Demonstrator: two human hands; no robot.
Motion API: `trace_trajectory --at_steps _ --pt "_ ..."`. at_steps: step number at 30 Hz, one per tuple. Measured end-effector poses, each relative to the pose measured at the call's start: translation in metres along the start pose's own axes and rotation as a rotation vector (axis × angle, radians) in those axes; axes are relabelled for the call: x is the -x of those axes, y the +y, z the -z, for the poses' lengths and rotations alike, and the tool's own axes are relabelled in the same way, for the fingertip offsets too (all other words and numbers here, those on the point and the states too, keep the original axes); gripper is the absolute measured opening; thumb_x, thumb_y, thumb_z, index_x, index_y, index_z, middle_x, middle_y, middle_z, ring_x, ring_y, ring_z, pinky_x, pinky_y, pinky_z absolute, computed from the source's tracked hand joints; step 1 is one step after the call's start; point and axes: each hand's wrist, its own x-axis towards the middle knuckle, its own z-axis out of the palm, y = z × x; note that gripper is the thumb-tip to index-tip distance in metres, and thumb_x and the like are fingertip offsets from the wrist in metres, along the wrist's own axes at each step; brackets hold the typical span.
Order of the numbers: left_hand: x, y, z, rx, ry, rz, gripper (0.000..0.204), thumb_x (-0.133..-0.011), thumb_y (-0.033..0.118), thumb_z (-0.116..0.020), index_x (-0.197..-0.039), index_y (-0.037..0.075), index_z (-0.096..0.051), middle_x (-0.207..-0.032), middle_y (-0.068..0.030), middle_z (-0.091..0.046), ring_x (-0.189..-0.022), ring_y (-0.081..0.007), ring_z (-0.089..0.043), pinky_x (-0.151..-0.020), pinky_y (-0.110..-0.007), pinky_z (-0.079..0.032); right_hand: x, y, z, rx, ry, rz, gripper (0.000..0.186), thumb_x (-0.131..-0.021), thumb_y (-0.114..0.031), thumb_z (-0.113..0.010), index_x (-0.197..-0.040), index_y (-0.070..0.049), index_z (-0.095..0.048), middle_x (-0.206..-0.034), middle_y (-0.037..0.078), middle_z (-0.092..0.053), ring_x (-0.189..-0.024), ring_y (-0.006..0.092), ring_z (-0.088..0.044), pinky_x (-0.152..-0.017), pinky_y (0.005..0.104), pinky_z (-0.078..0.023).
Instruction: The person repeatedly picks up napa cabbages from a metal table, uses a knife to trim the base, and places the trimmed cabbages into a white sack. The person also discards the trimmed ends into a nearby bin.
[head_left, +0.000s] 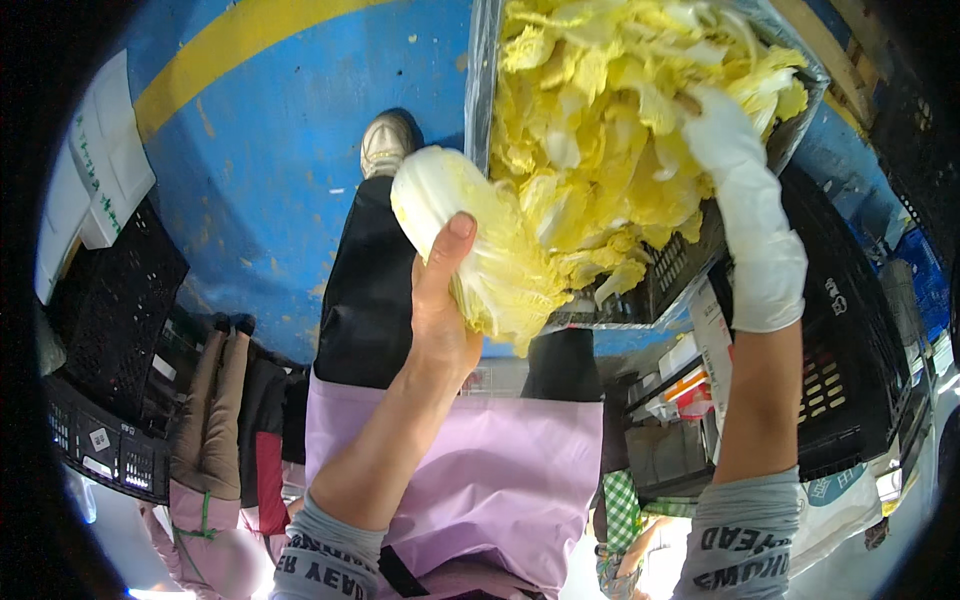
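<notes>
My bare left hand is closed round a pale napa cabbage, thumb on top. The cabbage is tilted, its white base up and left, its frilly yellow leaf end down and right. My right hand, in a long white glove, reaches over a large heap of loose yellow cabbage leaves. Its fingertips are against the leaves and partly lost among them, so their grip is unclear. The heap fills a black crate with a grey liner, right in front of me.
Black crates stand at the right and left. A white box sits at the far left. The blue floor carries a yellow stripe. A wooden pallet lies beyond the crate. Other people, one in brown trousers, are nearby.
</notes>
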Motion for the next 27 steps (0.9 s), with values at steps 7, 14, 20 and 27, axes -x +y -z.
trace_trajectory --at_steps 7,14,20,27 --pt "-0.001 -0.011 0.001 -0.012 -0.010 -0.014 0.069 -0.076 0.044 -0.063 -0.124 0.000 -0.038 -0.114 -0.0124 -0.052 -0.106 -0.0226 -0.053 -0.090 -0.037 -0.044 0.035 0.014 -0.047 -0.135 -0.195 0.131 0.041 -0.087 -0.034 -0.051 -0.114 -0.003 -0.053 -0.109 0.021 -0.058 -0.101 0.0317 -0.056 -0.084 0.0365 -0.044" --pt "0.002 -0.020 0.001 -0.027 -0.130 0.009 0.068 -0.079 0.040 -0.061 -0.127 0.000 -0.036 -0.118 -0.0127 -0.051 -0.109 -0.0229 -0.052 -0.091 -0.037 -0.044 0.072 0.045 -0.080 -0.213 0.058 -0.115 0.043 -0.090 -0.042 -0.040 -0.105 -0.004 -0.054 -0.093 0.027 -0.060 -0.093 0.0387 -0.057 -0.081 0.0467 -0.044" --pt "0.001 -0.030 -0.003 -0.055 -0.060 -0.011 0.067 -0.079 0.039 -0.062 -0.127 0.001 -0.036 -0.119 -0.0119 -0.050 -0.108 -0.0230 -0.052 -0.091 -0.037 -0.044 0.048 0.049 -0.136 -0.296 -0.063 -0.287 0.048 -0.090 -0.045 -0.037 -0.109 -0.004 -0.052 -0.096 0.027 -0.059 -0.093 0.0412 -0.055 -0.080 0.0465 -0.044" --pt "0.003 -0.038 -0.007 -0.068 -0.068 0.005 0.062 -0.080 0.037 -0.061 -0.126 0.002 -0.038 -0.115 -0.0108 -0.052 -0.106 -0.0222 -0.053 -0.090 -0.036 -0.044 0.174 0.027 -0.199 -0.380 -0.272 -0.358 0.048 -0.091 -0.045 -0.036 -0.111 -0.004 -0.052 -0.096 0.026 -0.059 -0.092 0.0426 -0.055 -0.079 0.0461 -0.044"
